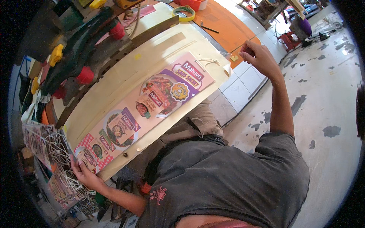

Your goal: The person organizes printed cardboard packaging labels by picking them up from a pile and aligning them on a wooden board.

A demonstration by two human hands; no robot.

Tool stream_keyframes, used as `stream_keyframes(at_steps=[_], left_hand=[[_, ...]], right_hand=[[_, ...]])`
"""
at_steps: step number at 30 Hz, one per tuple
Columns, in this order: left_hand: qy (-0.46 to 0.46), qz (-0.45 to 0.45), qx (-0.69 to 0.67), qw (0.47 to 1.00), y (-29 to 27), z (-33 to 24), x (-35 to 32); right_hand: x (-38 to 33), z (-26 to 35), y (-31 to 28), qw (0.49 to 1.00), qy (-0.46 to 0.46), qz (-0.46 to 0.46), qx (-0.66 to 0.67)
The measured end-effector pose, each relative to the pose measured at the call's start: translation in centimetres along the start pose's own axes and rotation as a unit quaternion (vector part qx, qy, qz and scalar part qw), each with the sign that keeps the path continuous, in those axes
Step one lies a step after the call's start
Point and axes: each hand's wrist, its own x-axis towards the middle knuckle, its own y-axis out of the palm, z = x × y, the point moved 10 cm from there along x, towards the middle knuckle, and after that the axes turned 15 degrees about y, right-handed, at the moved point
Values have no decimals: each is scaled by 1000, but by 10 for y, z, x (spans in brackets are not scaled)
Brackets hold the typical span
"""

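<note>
A long printed hanging board (131, 114), pink and purple with pictures of food, lies slantwise on a cream-coloured worktop (110, 81). My left hand (86, 176) grips its lower-left end, thumb on the printed face and the other fingers partly hidden at the edge. At the board's far right end, a white cord (207, 62) loops out onto the worktop. My right hand (258, 57) is raised past the worktop's right corner, apart from the board. Its fingers are curled together, and whatever they may hold cannot be made out.
Behind the worktop stands a dark machine (76, 49) with red cups and yellow knobs. A yellow tape roll (183, 14) and a black pen (209, 29) lie toward the orange surface (228, 26). More printed boards with bundled white cords (62, 159) hang at lower left.
</note>
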Motion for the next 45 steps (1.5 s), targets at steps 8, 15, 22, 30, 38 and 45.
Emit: stream_keyframes(at_steps=[8,15,22,30,38,45], left_hand=[[-17,21,66,997,-9,1,-5],[145,25,302,942,-7,-83,7],[191,-25,302,934,-34,-117,46],[266,14,523,810,-68,-115,113],[272,0,507,818,-70,-100,107],[311,-32,464,829,-43,-123,84]], right_hand=[[-24,108,52,985,-140,89,51],[-18,128,71,984,-162,59,51],[-14,140,87,983,-176,46,19],[-22,139,87,985,-173,-13,-14],[-42,168,79,968,-239,-48,57],[-72,218,81,949,-281,-15,141]])
